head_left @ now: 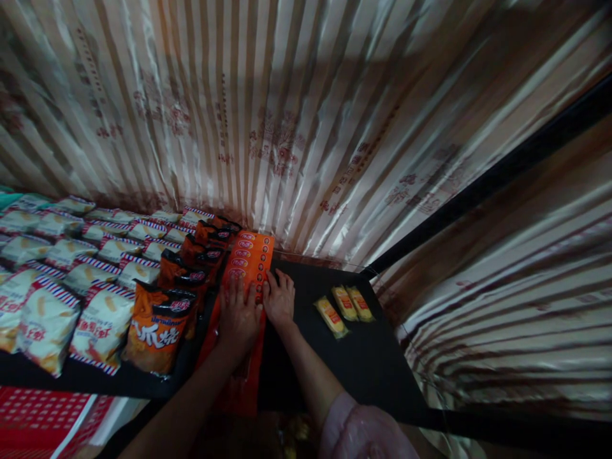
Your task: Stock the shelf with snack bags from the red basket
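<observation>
Orange flat snack packets [247, 256] lie overlapped in a long column on a black shelf [306, 376]. My left hand [238, 319] lies palm down on the middle of this column, its fingers stretched out and pointing away from me. Beside it, my right hand [280, 298] touches the column's right edge with its fingers extended. Neither hand is closed around anything. The packets beneath my hands are partly hidden. Just left of the column stands a row of brown-orange snack bags with black tops [157, 325].
Rows of white snack bags with striped edges [102, 325] fill the shelf's left side. Several small yellow packs [331, 317] lie on the right. Behind hangs a shiny printed curtain [268, 127], with a dark slanted bar [478, 182]. A red basket [43, 421] sits below left.
</observation>
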`<action>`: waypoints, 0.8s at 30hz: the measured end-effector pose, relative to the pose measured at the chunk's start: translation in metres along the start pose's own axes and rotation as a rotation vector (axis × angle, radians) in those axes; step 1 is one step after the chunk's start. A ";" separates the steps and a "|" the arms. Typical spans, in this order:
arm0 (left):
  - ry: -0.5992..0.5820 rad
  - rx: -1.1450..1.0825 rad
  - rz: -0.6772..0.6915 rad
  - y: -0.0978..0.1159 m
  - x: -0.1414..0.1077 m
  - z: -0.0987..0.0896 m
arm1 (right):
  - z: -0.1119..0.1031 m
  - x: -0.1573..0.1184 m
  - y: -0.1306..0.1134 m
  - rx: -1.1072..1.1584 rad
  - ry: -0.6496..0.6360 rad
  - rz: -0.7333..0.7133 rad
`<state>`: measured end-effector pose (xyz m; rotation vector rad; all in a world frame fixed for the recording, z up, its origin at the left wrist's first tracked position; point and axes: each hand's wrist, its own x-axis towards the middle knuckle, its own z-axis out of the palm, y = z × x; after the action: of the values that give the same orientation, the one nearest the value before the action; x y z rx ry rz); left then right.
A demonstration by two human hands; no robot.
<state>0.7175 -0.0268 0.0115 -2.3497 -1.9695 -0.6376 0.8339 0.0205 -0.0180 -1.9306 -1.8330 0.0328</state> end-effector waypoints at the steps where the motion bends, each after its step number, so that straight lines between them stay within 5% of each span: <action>1: -0.008 0.005 0.006 0.000 -0.002 -0.003 | 0.000 0.000 0.000 0.000 -0.001 0.001; 11: -0.138 0.077 0.090 0.001 -0.034 -0.032 | -0.002 0.000 -0.002 0.020 -0.003 -0.001; 17: -0.210 0.094 0.082 -0.004 -0.037 -0.034 | 0.001 0.000 -0.001 0.067 -0.002 0.026; 24: -0.225 0.107 0.091 -0.005 -0.034 -0.031 | -0.005 0.004 0.009 0.494 0.119 0.110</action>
<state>0.6991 -0.0660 0.0282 -2.5226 -1.9076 -0.2667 0.8445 0.0226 -0.0157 -1.6391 -1.4683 0.3632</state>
